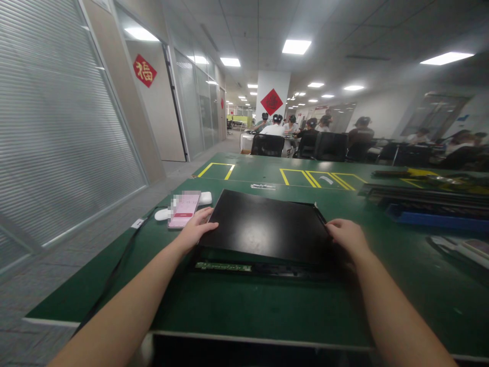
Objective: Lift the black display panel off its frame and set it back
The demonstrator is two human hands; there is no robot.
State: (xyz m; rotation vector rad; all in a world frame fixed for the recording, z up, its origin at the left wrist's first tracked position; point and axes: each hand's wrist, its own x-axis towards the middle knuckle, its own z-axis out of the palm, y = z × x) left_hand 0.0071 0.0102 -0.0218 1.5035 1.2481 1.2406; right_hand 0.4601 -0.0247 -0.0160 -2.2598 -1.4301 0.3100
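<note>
A flat black panel (267,221) lies a little tilted over a shallow dark frame (294,271) on the green table. My left hand (194,228) grips the panel's left edge, thumb on the top face and fingers along the side. At the right edge, my right hand (348,235) pinches the panel near its corner; the fingertips are partly hidden. Along the near side, a gap shows a narrow green circuit board (223,266) inside the frame. The far right corner of the frame sticks out from behind the panel.
Left of the panel, a phone (185,211) leans on white objects, one a rounded piece (163,214). A black strap (122,260) crosses the table's left side. Long dark strips (412,196) and a blue piece (412,215) lie right. Several people sit farther back.
</note>
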